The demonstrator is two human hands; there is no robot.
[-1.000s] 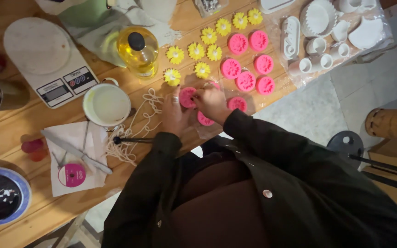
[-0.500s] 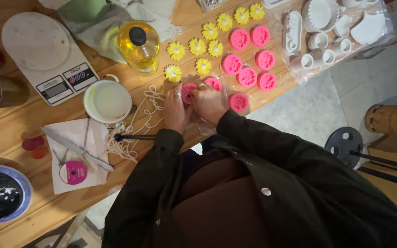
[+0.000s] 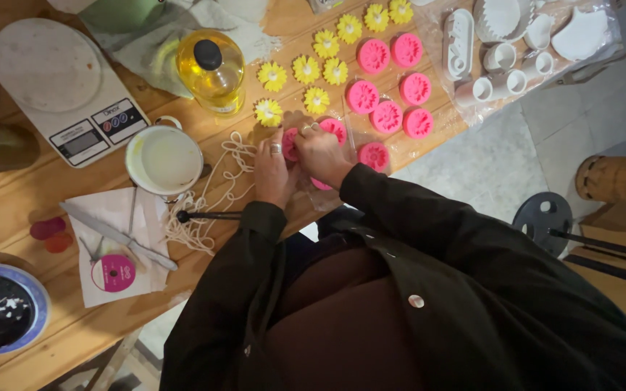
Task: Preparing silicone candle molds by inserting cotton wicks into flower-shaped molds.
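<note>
My left hand (image 3: 273, 174), with a ring on one finger, and my right hand (image 3: 322, 154) press together on a round pink flower mould (image 3: 289, 143) at the table's near edge. Another pink mould (image 3: 335, 129) shows just beyond my right fingers, and a third (image 3: 320, 184) peeks out under my right wrist. Beyond them lie several more pink moulds (image 3: 387, 116) and several yellow daisy-shaped pieces (image 3: 306, 69). Both sleeves are dark.
A white pot of pale liquid (image 3: 164, 161), a tangle of white string (image 3: 219, 190), an oil bottle (image 3: 211, 71) and a kitchen scale (image 3: 67, 87) lie left. A knife (image 3: 119, 237) and pink spool (image 3: 113, 273) rest on paper. White moulds (image 3: 501, 43) in plastic sit far right.
My hands have drawn closer together over the pink mould and shifted slightly up the table. The view has drifted a little; the other objects stay put.
</note>
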